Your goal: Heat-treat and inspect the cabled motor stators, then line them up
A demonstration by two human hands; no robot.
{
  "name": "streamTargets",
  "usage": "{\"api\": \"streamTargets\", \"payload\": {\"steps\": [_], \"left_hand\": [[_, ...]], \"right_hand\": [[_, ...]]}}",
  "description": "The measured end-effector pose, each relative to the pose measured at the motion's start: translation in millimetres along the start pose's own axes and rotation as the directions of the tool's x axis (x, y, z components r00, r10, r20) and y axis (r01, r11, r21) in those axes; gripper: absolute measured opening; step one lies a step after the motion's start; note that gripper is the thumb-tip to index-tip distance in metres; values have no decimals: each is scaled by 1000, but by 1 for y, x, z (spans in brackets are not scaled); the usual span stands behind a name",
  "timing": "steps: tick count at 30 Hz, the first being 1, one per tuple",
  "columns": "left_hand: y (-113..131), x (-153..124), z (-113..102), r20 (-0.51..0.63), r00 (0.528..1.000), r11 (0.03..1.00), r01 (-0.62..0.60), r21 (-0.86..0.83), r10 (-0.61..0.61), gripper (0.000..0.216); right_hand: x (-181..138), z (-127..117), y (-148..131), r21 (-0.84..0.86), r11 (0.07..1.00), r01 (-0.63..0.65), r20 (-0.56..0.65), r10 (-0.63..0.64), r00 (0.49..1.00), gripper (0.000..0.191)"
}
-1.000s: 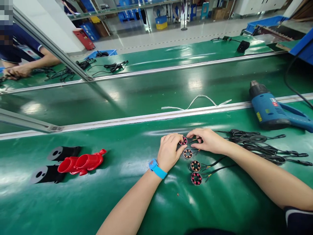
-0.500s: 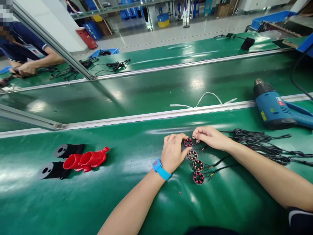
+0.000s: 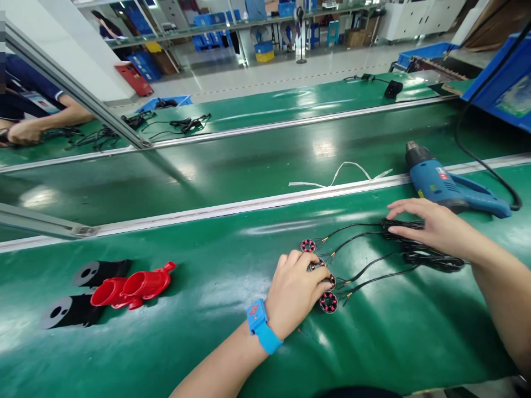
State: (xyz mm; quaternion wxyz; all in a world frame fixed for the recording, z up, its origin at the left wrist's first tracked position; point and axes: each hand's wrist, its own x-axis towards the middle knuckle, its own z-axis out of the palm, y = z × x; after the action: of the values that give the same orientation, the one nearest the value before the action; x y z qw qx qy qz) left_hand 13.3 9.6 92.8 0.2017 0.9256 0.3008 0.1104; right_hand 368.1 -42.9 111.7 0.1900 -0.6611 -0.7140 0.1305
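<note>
Head view: four stator rings [image 3: 307, 246]; left grip [image 3: 296, 293] curled over middle two; right grip [image 3: 431, 225] flat, open on black cables [image 3: 418, 254]

Glossy smooth green belt [image 3: 174, 342]; shiny red plastic housings [image 3: 133, 286]; matt blue plastic heat gun [image 3: 446, 185].

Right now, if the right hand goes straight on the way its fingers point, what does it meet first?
The right hand points left over the black cable bundle. Straight on, it would probably first meet the topmost stator ring; its height above the belt is unclear.
</note>
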Motion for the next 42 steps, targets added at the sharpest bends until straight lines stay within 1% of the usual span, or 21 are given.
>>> {"api": "streamTargets", "payload": {"steps": [2, 4, 6, 8, 11, 14, 19, 21, 24, 27, 30, 32, 34, 36, 38, 42], "left_hand": [[3, -3, 1, 25, 1000, 998, -9, 55, 7, 11], [5, -5, -1, 65, 998, 996, -26, 91, 20, 15], [5, -6, -5, 114, 993, 992, -43, 115, 30, 16], [6, -7, -11, 148, 988, 988, -57, 147, 35, 14], [5, -8, -16, 146, 989, 973, -67, 219, 35, 10], [2, -8, -18, 135, 990, 971, -58, 233, 27, 11], [3, -10, -16, 144, 990, 973, -46, 228, 13, 37], [4, -11, -17, 157, 988, 970, -46, 240, 9, 40], [4, -11, -19, 161, 987, 969, -56, 240, 17, 36], [3, -9, -18, 111, 992, 974, -81, 211, 59, 31], [3, -5, -11, -23, 996, 986, -77, 150, 81, 14], [3, -1, -3, -118, 989, 989, -78, 124, 93, 12], [3, 1, 5, -177, 976, 987, -104, 122, 125, 12], [1, 3, 12, -190, 970, 984, -131, 122, 153, 11], [1, 3, 15, -181, 969, 980, -146, 134, 169, 12], [1, 2, 12, -145, 969, 966, -172, 194, 202, 16]], "right_hand": [[-18, 1, 22, -48, 998, -47, -6, 47, 999, 38], [-31, 5, 36, -39, 993, -109, -8, 109, 994, 38], [-37, 9, 40, 15, 985, -171, 3, 171, 985, 37], [-38, 10, 39, 66, 976, -207, 29, 206, 978, 35], [-37, 10, 36, 82, 973, -213, 52, 210, 976, 35], [-37, 11, 36, 73, 977, -200, 35, 198, 980, 34], [-38, 11, 38, 81, 980, -180, 24, 178, 984, 36], [-39, 11, 38, 80, 981, -174, 17, 173, 985, 36], [-39, 12, 38, 65, 983, -171, 23, 170, 985, 36], [-39, 12, 39, 52, 987, -149, 24, 148, 989, 39], [-40, 11, 41, 18, 992, -122, 15, 122, 992, 41], [-42, 10, 42, -14, 993, -115, 9, 115, 993, 42], [-44, 8, 43, -37, 994, -101, 7, 102, 995, 45], [-46, 6, 44, -49, 995, -88, 12, 89, 996, 47], [-48, 5, 46, -51, 995, -87, 22, 89, 996, 48], [-48, 7, 48, -58, 993, -105, 53, 108, 993, 49]]}}
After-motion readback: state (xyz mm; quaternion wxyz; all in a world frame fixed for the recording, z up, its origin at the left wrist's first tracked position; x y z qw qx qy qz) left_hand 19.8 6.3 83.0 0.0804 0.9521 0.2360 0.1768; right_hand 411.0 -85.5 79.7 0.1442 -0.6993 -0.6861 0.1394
